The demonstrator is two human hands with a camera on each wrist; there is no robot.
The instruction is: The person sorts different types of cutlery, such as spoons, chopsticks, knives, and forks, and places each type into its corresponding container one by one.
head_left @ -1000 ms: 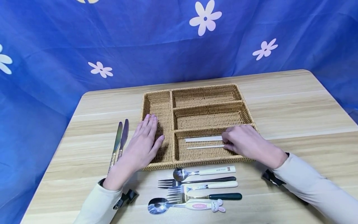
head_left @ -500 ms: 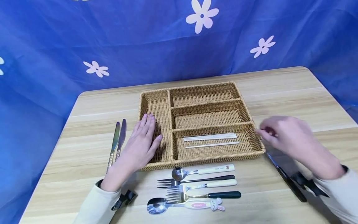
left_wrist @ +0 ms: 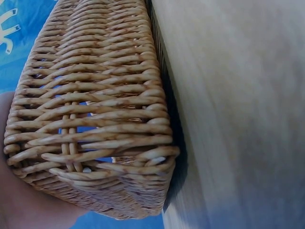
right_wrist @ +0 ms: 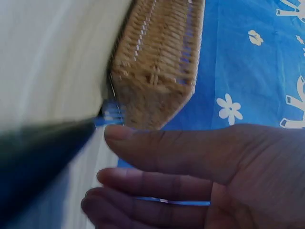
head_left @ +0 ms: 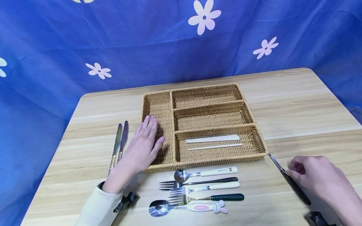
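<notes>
My left hand (head_left: 144, 146) rests over the left wall of the wicker tray (head_left: 220, 161), fingers straight into its long left compartment. In the left wrist view the woven wall (left_wrist: 95, 105) fills the middle, the hand at its edge. My right hand (head_left: 316, 175) is beside a dark-handled piece of cutlery (head_left: 295, 188), thumb close to the handle. The right wrist view shows the thumb (right_wrist: 181, 150) and the fingers apart; fine prong-like lines appear by the thumb tip. The cutlery's slim metal end meets the tray's front right corner. White chopsticks (head_left: 212, 139) lie in the tray's front compartment.
Left of the tray lie two knives (head_left: 118, 141). In front of it are a white-handled spoon (head_left: 209, 172), several forks (head_left: 209, 197) and a rabbit-handled spoon (head_left: 186, 207). A blue flowered cloth (head_left: 141, 47) hangs behind the table (head_left: 305, 100).
My right hand has let go of a chopstick in the front compartment, left the tray and moved right and toward me, to the dark-handled cutlery. The left hand stays on the tray.
</notes>
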